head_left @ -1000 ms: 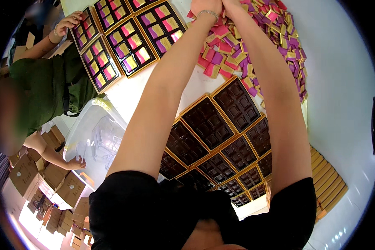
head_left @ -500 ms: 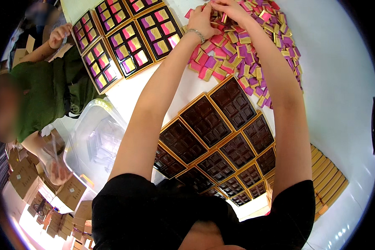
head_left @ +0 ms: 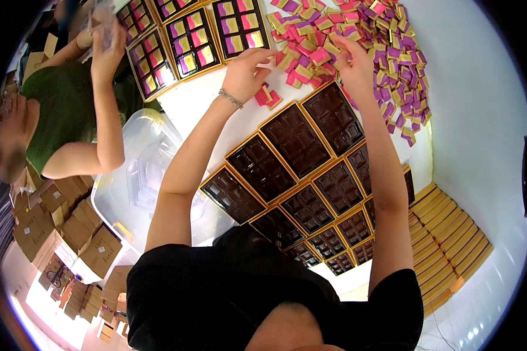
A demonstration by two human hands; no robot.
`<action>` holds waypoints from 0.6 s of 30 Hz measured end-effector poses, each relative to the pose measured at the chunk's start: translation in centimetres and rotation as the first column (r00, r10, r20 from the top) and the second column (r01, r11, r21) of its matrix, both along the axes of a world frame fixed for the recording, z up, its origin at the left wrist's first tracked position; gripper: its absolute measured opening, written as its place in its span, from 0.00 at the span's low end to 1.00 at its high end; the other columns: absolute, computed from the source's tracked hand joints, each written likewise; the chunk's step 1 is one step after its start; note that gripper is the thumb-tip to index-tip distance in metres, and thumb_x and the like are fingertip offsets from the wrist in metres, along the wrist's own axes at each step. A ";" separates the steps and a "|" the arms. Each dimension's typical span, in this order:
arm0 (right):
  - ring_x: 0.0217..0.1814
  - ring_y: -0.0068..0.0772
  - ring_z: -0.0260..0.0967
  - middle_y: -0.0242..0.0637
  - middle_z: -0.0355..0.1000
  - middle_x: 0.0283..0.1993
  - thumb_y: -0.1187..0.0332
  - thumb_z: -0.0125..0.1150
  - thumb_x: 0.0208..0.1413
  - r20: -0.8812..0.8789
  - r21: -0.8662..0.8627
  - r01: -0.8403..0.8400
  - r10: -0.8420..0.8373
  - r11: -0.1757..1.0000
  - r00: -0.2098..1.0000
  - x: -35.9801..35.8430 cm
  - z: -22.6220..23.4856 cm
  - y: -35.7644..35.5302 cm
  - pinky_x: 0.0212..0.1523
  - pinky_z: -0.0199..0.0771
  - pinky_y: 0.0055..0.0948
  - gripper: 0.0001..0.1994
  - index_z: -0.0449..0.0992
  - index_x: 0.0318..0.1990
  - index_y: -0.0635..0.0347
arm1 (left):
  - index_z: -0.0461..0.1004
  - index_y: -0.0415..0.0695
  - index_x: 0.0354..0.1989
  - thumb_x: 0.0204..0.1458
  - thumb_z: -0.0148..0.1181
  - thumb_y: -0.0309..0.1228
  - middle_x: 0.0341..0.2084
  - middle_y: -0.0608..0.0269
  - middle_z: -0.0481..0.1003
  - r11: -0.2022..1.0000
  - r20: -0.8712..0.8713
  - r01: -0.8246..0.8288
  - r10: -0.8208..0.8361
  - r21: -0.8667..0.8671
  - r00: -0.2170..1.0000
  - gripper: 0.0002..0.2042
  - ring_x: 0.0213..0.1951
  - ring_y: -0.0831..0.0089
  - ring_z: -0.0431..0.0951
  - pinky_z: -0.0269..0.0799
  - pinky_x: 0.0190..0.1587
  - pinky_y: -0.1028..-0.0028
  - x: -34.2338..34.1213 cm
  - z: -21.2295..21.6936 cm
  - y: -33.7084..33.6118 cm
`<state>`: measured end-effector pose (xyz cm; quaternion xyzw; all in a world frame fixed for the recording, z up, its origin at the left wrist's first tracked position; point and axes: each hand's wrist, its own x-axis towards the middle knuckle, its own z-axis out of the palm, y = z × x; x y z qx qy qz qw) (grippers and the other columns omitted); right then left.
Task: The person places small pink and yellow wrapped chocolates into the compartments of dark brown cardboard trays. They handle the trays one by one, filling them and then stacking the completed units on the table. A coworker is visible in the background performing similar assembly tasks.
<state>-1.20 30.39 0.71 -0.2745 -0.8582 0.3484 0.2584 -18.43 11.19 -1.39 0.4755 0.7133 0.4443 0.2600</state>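
Note:
A large pile of small wrapped squares point(head_left: 386, 64), pink-and-gold and purple-and-gold, spreads over the white table at the far side. My left hand point(head_left: 247, 75) is at the pile's left edge, palm down, thumb apart from the fingers, with nothing visible in it. A few pink squares point(head_left: 267, 97) lie just beside its thumb, apart from the pile. Over the pile's near edge hovers my right hand point(head_left: 356, 65), its fingers bent and spread from the thumb. Below both hands stand rows of gold-edged boxes with dark brown compartment trays point(head_left: 295, 140), their compartments unfilled.
Filled boxes point(head_left: 192, 44) of pink and purple squares stand far left. A co-worker in green point(head_left: 70, 88) holds up clear plastic point(head_left: 104, 26) there. A clear plastic bin point(head_left: 108, 193) is at my left, cardboard boxes point(head_left: 70, 216) beyond. Stacked gold-edged boxes point(head_left: 451, 240) sit at right.
Both my hands have drawn back from the pile toward me and moved apart. Some pink squares now lie loose by my left hand. The co-worker's nearer arm has risen.

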 end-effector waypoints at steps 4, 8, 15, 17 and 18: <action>0.47 0.46 0.71 0.46 0.73 0.43 0.75 0.60 0.48 0.226 0.006 0.080 -0.079 0.997 0.971 -0.2 -1.1 -2.8 0.47 0.71 0.38 0.15 0.74 0.46 0.60 | 0.74 0.43 0.49 0.46 0.59 0.19 0.47 0.57 0.73 0.999 -0.172 -0.041 0.040 -0.006 0.984 0.18 0.47 0.64 0.76 0.77 0.45 0.70 0.7 -1.4 -0.6; 0.48 0.50 0.69 0.46 0.71 0.45 0.73 0.63 0.45 0.233 0.310 0.037 -0.114 0.950 0.966 -2.8 -2.2 -4.4 0.47 0.70 0.41 0.18 0.74 0.47 0.59 | 0.72 0.45 0.51 0.42 0.63 0.25 0.47 0.53 0.72 1.000 -0.496 -0.024 0.011 -0.020 0.868 0.23 0.47 0.55 0.73 0.73 0.47 0.64 2.2 -1.2 1.8; 0.42 0.45 0.70 0.40 0.71 0.40 0.69 0.64 0.46 0.173 0.518 0.002 -0.107 0.856 0.979 -4.2 -4.9 -1.2 0.41 0.70 0.43 0.13 0.75 0.41 0.56 | 0.72 0.47 0.48 0.47 0.58 0.28 0.41 0.56 0.73 0.947 -0.515 -0.167 0.003 -0.273 0.857 0.17 0.46 0.59 0.73 0.74 0.44 0.65 4.4 -0.2 2.7; 0.41 0.44 0.71 0.39 0.72 0.39 0.68 0.64 0.46 0.047 0.397 0.135 -0.167 0.908 0.985 -2.2 -4.6 -0.5 0.41 0.70 0.42 0.12 0.76 0.40 0.56 | 0.73 0.47 0.45 0.47 0.56 0.28 0.40 0.56 0.73 0.996 -0.650 -0.091 0.059 -0.015 0.757 0.15 0.45 0.59 0.73 0.73 0.44 0.64 3.8 -0.7 4.6; 0.41 0.44 0.71 0.39 0.73 0.38 0.68 0.64 0.47 -0.020 0.321 0.185 -0.189 0.929 0.982 -2.0 -3.4 -1.2 0.40 0.70 0.41 0.11 0.76 0.39 0.57 | 0.73 0.46 0.44 0.47 0.55 0.28 0.40 0.57 0.73 0.993 -0.707 -0.048 0.108 0.105 0.699 0.13 0.45 0.58 0.74 0.73 0.45 0.64 3.0 -1.2 5.3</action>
